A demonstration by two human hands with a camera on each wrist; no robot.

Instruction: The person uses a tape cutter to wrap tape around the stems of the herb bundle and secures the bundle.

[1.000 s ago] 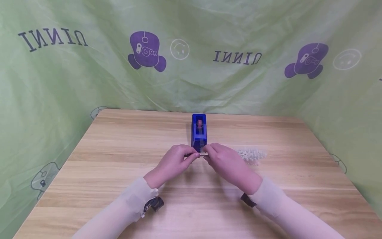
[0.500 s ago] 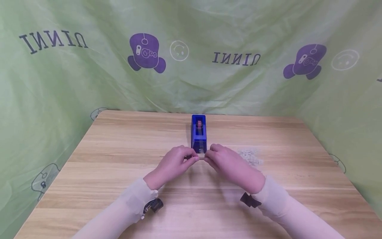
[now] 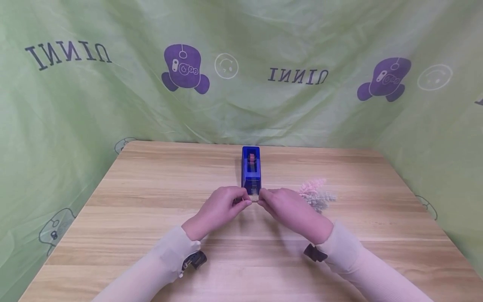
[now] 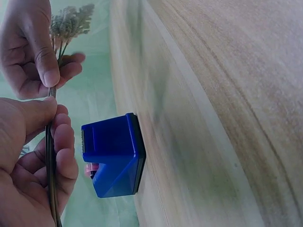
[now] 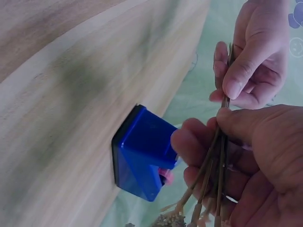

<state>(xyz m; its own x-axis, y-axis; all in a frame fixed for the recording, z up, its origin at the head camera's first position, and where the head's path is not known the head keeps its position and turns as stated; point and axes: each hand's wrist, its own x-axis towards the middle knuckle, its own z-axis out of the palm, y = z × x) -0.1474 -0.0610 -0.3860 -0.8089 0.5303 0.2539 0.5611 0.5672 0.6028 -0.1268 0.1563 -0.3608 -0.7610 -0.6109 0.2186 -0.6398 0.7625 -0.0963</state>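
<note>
A small bunch of flowers has fluffy pink and whitish heads [image 3: 317, 195], which stick out past my right hand [image 3: 293, 212]. My left hand [image 3: 220, 207] pinches the brown stems [image 4: 51, 161] between thumb and fingers, their lower ends running back over its palm. Close beside it, my right hand grips the same stems nearer the heads, as the right wrist view shows. The fingertips of both hands almost meet. Just beyond them stands a blue tape dispenser [image 3: 251, 167] with a small pink-red core [image 3: 252, 158]. Whether tape lies around the stems I cannot tell.
Everything is above a light wood-grain table [image 3: 151, 176]. A green curtain [image 3: 241, 105] with purple cartoon prints hangs behind it and along both sides. Each wrist wears a black strap-like mount [image 3: 315, 253].
The bunch has turned in my fingers: the heads showed mostly whitish before, and pink ones now show on the far side. My hands have come slightly nearer and stay together.
</note>
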